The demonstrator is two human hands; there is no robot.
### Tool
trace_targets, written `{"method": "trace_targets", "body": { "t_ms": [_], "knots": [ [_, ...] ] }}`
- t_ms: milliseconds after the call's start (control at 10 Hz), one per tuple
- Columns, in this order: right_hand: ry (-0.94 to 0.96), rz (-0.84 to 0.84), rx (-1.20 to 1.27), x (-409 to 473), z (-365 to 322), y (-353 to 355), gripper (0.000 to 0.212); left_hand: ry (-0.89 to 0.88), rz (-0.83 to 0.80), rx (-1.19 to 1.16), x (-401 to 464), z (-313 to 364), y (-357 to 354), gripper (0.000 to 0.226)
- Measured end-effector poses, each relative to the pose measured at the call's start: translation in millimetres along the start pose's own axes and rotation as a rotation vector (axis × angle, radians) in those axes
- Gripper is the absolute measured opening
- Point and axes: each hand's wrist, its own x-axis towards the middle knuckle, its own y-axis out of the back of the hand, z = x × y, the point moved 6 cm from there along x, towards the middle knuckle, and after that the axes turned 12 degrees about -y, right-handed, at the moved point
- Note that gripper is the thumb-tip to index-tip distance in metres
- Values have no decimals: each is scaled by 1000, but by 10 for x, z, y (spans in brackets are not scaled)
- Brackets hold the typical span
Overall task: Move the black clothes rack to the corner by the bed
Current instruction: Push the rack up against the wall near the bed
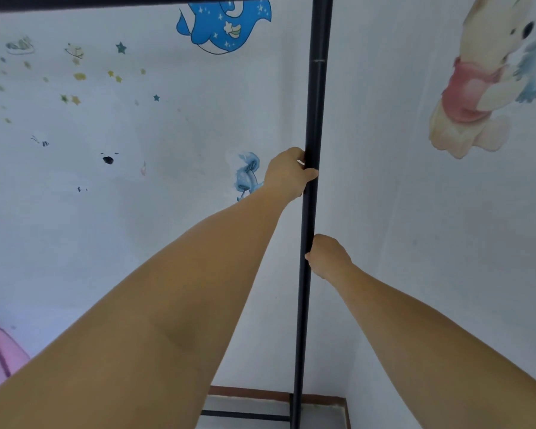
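The black clothes rack [315, 97] stands right in front of me, its upright pole running from the top bar down to the floor, close to where two white walls meet. My left hand [288, 173] grips the pole from the left at mid height. My right hand [328, 255] is closed around the same pole lower down, from the right. A thin black bottom bar of the rack [245, 415] shows near the floor. No clothes hang on the visible part.
White walls carry cartoon stickers: a blue whale [223, 24], a bear-like figure [483, 78], small stars. A brown skirting board [251, 391] runs along the floor at the corner. Pink fabric [0, 354] shows at the left edge.
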Motion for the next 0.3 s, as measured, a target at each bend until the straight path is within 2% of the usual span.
{"method": "trace_targets", "body": {
  "t_ms": [100,300],
  "knots": [
    [-20,0,-18,-85,3,46,23,19,-63,40,-105,58,14,35],
    [-8,76,-209,-252,-98,302,25,22,-170,125,-218,164,107,50]
  ]
}}
